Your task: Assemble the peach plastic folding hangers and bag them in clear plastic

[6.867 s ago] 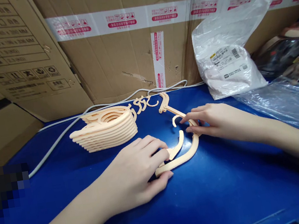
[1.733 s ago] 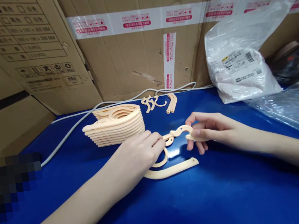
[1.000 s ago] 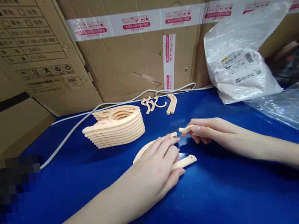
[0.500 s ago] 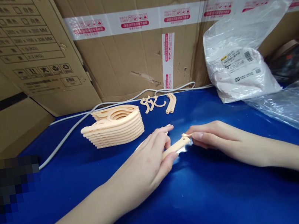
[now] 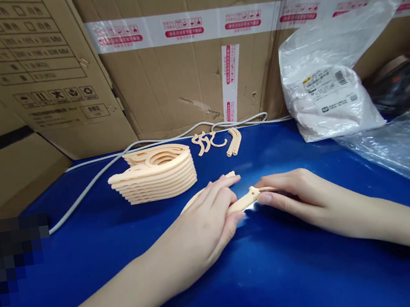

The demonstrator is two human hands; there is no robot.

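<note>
My left hand (image 5: 209, 219) is closed around a beige plastic folding hanger piece (image 5: 243, 202), whose end with a small hole sticks out past the thumb. A curved part of it shows behind the hand; the rest is hidden under the palm. My right hand (image 5: 299, 196) pinches a thin beige hook-like piece (image 5: 268, 188) right at that holed end, the two pieces touching. Part of the thin piece is hidden by the fingers. Behind my left hand stands a neat stack of beige hanger parts (image 5: 154, 176).
On the blue tabletop (image 5: 254, 279), loose beige hooks (image 5: 218, 139) and curved arms (image 5: 233, 142) lie near the back. A white cable (image 5: 97, 182) runs behind them. Cardboard boxes (image 5: 179, 85) wall the back and left. A white plastic bag (image 5: 331, 98) and clear film (image 5: 400, 150) occupy the right.
My right fingers have shifted slightly left and closer over the holed end, and the thin piece now sticks out rightward from the pinch. My left hand stays almost where it was.
</note>
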